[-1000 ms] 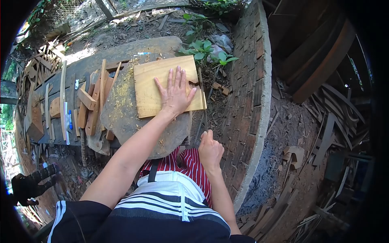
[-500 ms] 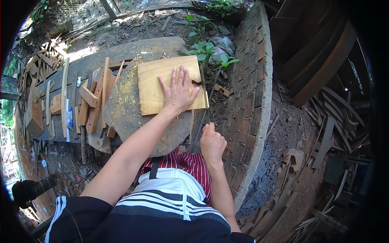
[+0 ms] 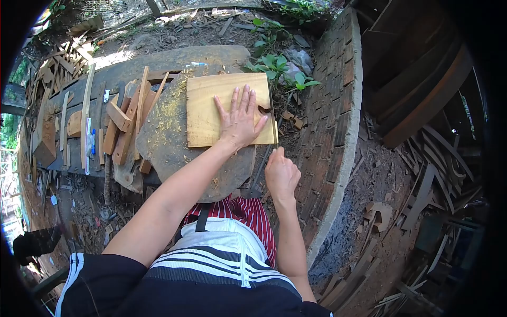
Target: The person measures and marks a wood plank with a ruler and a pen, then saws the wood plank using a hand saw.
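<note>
A pale, nearly square wooden board rests on a grey slab, with a dark notch near its right edge. My left hand lies flat on the board with its fingers spread. Along that right edge runs the thin dark blade of a saw. My right hand is a closed fist at the saw's near end, just below the board's lower right corner; the fist hides the handle.
Left of the slab, wood strips and blocks lie beside a blue pen. A curved brick wall stands close on the right. Leafy plants grow beyond the board, and scrap wood covers the ground far right.
My right fist has moved forward, closer to the board's near edge, and less blade shows between them. My left hand stays flat on the board. The whole view has shifted slightly.
</note>
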`<state>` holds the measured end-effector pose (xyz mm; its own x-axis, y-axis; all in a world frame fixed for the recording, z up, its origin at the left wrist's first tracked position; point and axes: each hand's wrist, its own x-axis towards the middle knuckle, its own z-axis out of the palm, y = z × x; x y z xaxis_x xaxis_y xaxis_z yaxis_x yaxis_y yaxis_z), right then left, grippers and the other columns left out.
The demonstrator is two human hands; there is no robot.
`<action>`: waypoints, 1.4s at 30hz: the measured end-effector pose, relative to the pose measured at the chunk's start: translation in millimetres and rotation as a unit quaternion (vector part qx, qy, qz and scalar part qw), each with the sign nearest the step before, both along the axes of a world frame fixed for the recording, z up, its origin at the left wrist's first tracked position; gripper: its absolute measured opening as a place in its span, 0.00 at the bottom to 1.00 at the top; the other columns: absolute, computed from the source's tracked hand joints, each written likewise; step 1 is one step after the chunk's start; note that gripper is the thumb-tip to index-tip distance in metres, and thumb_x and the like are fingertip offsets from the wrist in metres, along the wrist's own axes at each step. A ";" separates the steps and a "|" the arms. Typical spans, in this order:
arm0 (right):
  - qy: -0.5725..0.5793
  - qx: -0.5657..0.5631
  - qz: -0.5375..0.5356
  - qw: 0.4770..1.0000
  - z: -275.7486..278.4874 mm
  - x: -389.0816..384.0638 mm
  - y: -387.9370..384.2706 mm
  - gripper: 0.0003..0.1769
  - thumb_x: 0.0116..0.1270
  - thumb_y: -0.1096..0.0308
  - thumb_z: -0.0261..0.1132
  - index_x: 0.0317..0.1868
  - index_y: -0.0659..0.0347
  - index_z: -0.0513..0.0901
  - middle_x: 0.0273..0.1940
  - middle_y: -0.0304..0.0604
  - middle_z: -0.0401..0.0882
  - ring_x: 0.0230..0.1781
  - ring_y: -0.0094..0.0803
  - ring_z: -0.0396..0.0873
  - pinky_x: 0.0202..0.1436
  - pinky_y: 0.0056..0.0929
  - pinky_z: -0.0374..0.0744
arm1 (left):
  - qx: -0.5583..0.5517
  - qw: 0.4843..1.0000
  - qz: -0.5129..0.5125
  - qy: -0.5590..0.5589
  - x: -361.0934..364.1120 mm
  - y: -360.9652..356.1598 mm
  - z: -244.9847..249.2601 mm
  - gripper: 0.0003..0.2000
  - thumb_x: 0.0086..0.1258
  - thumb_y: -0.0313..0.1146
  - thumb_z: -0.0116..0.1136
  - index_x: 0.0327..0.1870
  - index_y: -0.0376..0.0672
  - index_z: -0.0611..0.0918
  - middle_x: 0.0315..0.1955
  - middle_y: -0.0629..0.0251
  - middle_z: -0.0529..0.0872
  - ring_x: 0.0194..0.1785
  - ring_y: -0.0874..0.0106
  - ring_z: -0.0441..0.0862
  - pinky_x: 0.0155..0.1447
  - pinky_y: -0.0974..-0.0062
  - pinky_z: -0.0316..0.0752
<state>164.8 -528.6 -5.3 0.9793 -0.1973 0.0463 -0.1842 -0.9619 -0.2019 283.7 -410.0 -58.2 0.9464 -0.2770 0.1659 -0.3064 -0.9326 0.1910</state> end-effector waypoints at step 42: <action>0.026 0.011 -0.010 1.000 -2.7 15.4 5.0 0.06 0.67 0.69 0.55 0.33 0.61 0.74 0.21 0.54 0.82 0.23 0.49 0.85 0.27 0.45 0.82 | 0.012 1.000 0.005 0.013 -2.1 -0.2 2.1 0.41 0.71 0.61 0.43 0.77 0.41 0.54 0.79 0.63 0.49 0.81 0.61 0.41 0.71 0.27 0.26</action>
<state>180.2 -523.5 -7.9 0.9761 -0.2171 -0.0095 -0.2141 -0.9532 -0.2133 281.6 -410.2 -56.1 0.9531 -0.2706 0.1353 -0.2920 -0.9399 0.1768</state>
